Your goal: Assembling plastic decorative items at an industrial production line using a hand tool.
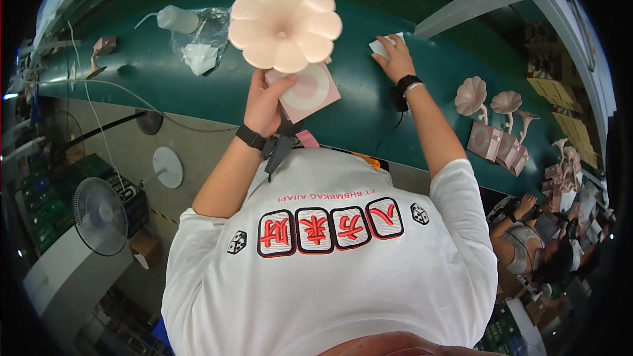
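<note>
My left hand (264,104) grips a pale pink gramophone-shaped device (285,23) by its square base, thumb on the front face. Its large petal-edged horn faces up at me, above the base. The base (315,92) carries a white ring round a pink disc. Further right, my right hand (397,62) is closed on a folded white wipe (378,47) lying on the green bench top (356,105). Part of the wipe is hidden under the fingers.
A white squeeze bottle (177,19), a clear plastic bag (214,26) and a white wipe (200,58) lie at the left. Several pink gramophones (484,140) stand at the right, near a co-worker (521,244). A cable (125,89) crosses the left bench edge by a fan (99,216).
</note>
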Motion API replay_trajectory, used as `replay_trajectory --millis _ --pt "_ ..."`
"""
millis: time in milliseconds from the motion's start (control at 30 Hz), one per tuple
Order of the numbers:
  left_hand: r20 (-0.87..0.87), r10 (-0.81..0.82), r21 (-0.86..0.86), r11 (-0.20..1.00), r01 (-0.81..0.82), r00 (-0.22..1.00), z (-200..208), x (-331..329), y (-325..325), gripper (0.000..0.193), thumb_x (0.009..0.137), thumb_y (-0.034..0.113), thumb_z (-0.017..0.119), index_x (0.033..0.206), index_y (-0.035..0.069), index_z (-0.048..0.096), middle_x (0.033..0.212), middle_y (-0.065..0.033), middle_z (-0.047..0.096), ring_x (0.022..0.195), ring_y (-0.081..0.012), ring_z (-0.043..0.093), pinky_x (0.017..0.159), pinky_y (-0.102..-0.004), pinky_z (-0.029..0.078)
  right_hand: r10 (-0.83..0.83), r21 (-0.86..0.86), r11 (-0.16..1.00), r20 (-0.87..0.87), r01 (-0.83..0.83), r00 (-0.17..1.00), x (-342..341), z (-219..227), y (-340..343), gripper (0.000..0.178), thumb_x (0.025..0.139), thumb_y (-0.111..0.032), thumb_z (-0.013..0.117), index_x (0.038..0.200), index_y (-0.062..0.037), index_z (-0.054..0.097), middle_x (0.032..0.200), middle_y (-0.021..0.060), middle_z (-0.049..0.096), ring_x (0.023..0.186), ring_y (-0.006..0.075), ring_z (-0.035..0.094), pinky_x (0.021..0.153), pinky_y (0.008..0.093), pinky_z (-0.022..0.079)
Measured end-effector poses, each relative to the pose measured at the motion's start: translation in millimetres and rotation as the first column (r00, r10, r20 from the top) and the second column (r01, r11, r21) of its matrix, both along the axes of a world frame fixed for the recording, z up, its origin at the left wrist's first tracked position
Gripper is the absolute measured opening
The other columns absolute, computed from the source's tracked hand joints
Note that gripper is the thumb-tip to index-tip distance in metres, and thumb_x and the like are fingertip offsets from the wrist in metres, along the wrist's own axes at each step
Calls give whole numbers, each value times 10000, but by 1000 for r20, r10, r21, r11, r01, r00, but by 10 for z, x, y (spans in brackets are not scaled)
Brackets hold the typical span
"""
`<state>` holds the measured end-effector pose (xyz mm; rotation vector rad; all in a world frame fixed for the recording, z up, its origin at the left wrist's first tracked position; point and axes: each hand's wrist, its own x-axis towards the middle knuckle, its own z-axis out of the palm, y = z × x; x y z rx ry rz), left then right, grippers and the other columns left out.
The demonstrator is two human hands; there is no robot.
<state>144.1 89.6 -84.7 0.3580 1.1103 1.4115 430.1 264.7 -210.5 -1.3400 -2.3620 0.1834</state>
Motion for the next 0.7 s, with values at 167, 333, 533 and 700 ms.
replay_trajectory --millis 167,333,533,700 --pt "-46 21 -37 999 -23 999 258 121 -18 537 840 31 712 1288 -13 418 1232 -158 577 1111 -232 609 926 -374 528 -87 -440 897 -70 48 994 164 -138 145 274 848 -158 710 1104 -67 676 1113 146 664 980 343 650 883 406 526" --pt "-124 49 -28 998 -53 991 244 100 -140 537 828 33 714 1275 -3 419 1214 -161 576 1092 -225 611 921 -369 527 -169 -508 774 -742 -378 649 -679 1223 -703 169 836 -18 693 1004 -4 681 996 160 665 807 305 650 756 321 533" --pt "-109 97 34 995 -94 989 331 -170 -174 493 821 24 701 1233 3 431 1191 -153 577 1076 -217 610 905 -357 526 316 -86 913 -473 -400 823 -1144 1616 -1257 279 809 26 638 1080 -34 658 983 175 655 888 366 633 790 409 533" --pt "-238 42 72 997 -25 970 377 -170 -227 452 821 24 697 1192 13 440 1169 -137 579 1055 -211 609 897 -356 523 359 -154 879 -409 -451 839 -1094 1579 -1351 293 794 24 621 1074 -52 659 999 184 655 934 403 618 813 452 522"
